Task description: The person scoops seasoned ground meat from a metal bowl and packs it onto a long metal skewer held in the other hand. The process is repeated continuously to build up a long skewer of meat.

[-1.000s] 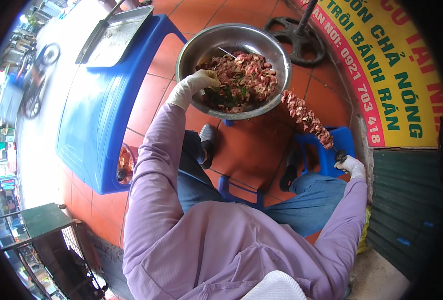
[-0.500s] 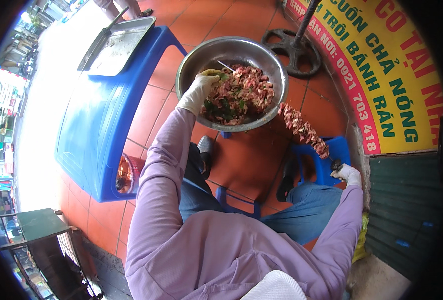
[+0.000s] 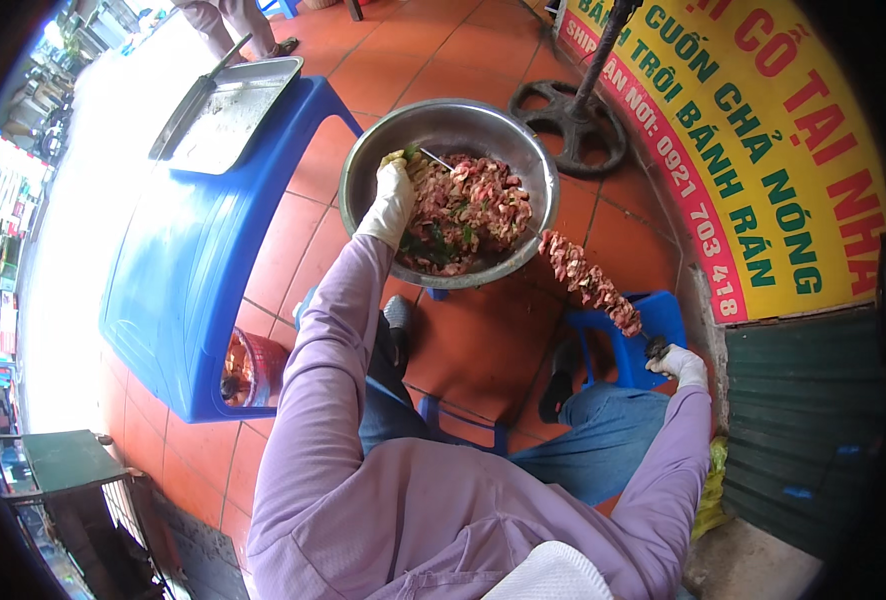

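Observation:
A steel bowl (image 3: 355, 235) of raw meat pieces (image 3: 478, 215) mixed with green leaves stands ahead of me. My gloved left hand (image 3: 393, 195) reaches over its left rim, fingers bent together on a green leafy piece (image 3: 410, 152). Beside those fingertips a thin metal rod (image 3: 436, 158) sticks out of the meat. At the right, my gloved right hand (image 3: 681, 364) is closed round the dark end of a skewer packed with raw meat (image 3: 588, 282). That skewer slants up left to the bowl's rim, in line with the rod; meat hides whether they join.
A blue plastic table (image 3: 178, 270) at the left bears a metal tray (image 3: 238, 125). Below it is a red basket (image 3: 263, 365). A blue stool (image 3: 653, 325) stands near my right hand, and a dark wheel-shaped base (image 3: 573, 130) beyond the bowl. A person's legs (image 3: 233, 25) show far left.
My left hand has drawn left toward the bowl's rim, baring more of the thin rod. My right hand keeps its hold on the skewer. The whole view has shifted slightly.

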A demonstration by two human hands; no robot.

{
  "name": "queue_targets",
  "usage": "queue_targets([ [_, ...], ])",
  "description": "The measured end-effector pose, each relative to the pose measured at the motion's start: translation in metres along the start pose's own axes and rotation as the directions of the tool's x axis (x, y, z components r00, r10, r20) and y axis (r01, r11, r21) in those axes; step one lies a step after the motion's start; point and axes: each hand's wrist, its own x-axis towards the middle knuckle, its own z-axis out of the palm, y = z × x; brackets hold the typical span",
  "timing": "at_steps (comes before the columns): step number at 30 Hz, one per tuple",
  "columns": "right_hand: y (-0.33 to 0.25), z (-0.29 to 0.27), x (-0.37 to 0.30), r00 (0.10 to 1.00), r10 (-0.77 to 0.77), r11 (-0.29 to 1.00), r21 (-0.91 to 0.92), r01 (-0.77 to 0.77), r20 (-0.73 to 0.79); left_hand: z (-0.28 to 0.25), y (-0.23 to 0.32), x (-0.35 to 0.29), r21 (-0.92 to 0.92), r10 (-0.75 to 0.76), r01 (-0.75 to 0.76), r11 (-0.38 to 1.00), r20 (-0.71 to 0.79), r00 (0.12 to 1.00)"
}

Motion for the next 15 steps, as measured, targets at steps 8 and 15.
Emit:
queue_targets([
  [8,-0.002,0.005,-0.01,0.993,0.05,0.999,0.02,-0.048,-0.109,0.013,0.004,-0.005,0.0,-0.104,0.105,0.994,0.107,0.989],
  [15,-0.002,0.003,-0.006,0.999,0.031,0.999,-0.041,-0.032,-0.032,0.006,0.011,-0.008,0.025,-0.062,0.06,0.998,0.086,0.994],
])
